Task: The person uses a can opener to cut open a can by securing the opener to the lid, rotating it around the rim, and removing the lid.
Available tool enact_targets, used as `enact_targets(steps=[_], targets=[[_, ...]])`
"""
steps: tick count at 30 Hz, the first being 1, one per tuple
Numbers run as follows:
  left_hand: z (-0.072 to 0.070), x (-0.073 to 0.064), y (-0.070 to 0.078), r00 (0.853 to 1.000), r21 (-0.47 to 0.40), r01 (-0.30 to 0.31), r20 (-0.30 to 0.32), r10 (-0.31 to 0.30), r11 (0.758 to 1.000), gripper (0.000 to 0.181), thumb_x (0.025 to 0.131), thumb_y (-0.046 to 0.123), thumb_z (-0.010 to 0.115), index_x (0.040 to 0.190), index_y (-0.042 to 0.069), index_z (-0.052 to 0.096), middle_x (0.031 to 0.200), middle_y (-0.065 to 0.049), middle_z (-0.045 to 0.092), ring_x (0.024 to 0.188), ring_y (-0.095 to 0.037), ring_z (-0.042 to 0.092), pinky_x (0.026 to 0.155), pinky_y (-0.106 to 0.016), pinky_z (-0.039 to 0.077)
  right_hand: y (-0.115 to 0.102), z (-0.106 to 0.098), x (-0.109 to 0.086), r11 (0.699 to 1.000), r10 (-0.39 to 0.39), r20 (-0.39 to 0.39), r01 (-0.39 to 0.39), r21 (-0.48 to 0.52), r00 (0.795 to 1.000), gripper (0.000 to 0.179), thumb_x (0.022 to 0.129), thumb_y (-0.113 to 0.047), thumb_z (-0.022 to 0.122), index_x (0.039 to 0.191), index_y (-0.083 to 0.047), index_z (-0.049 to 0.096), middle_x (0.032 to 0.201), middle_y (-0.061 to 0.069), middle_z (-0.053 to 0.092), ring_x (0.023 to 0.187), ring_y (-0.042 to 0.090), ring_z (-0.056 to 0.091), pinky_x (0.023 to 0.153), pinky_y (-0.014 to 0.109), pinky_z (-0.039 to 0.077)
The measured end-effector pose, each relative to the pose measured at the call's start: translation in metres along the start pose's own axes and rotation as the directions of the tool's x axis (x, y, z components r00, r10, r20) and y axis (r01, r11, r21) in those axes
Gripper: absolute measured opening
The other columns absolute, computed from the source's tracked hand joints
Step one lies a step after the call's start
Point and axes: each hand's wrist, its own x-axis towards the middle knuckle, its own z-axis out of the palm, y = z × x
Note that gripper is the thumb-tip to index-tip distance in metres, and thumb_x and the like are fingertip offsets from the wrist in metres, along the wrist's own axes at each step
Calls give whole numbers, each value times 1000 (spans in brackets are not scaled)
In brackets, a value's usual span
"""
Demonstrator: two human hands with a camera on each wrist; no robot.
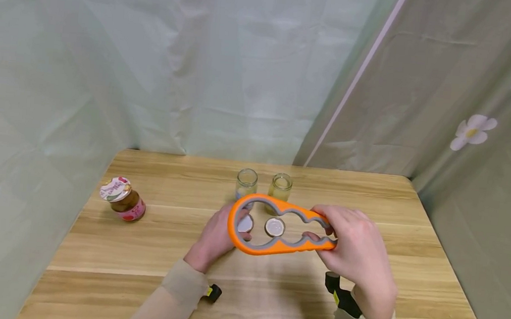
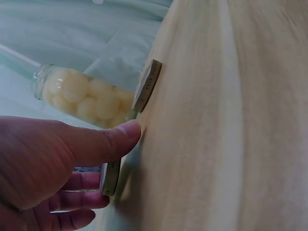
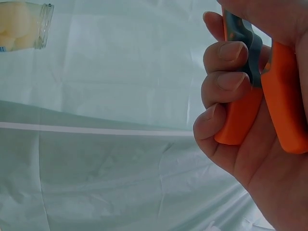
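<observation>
My left hand (image 1: 217, 232) pinches a round metal jar lid (image 2: 111, 177) between thumb and fingers, low over the wooden table. A second lid (image 1: 275, 227) lies just right of it, its pale inside facing up. My right hand (image 1: 359, 244) grips the two handles of an orange and grey jar opener (image 1: 295, 248), held above the table. In the head view its wide looped end overlaps the left fingertips. Behind the lids stand two uncapped glass jars; the right jar (image 1: 281, 189) holds pale round pieces, also seen in the left wrist view. The left jar (image 1: 247, 180) is partly covered by the opener.
A lidded glass jar (image 1: 130, 207) with brown contents and a pink label stands at the table's left side, its top covered in a patterned white lid. Pale curtains (image 1: 245, 67) surround the wooden table (image 1: 390, 288) at the back and sides.
</observation>
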Motion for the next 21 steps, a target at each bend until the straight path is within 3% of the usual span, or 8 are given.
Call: enact_targets(steps=[5,21], targets=[[2,-1,-1,1000,30,9,-5,-8,1000,55,81,24,95,125,0,73,126,-20,69,108,-40,63,90,-57,54,-1,-1,1,1000,2,10,-2,0,1000,41,79,-23,91,114,-14,72,78,-11,58,65,9,50,64,39,51],[6,-3,1,994,-96,109,0,-109,989,50,80,21,96,122,3,75,123,-15,67,105,-34,60,88,-52,52,1,0,-1,1000,-9,19,9,-12,1000,42,80,-25,91,115,-13,71,80,-11,59,67,9,52,62,36,48]])
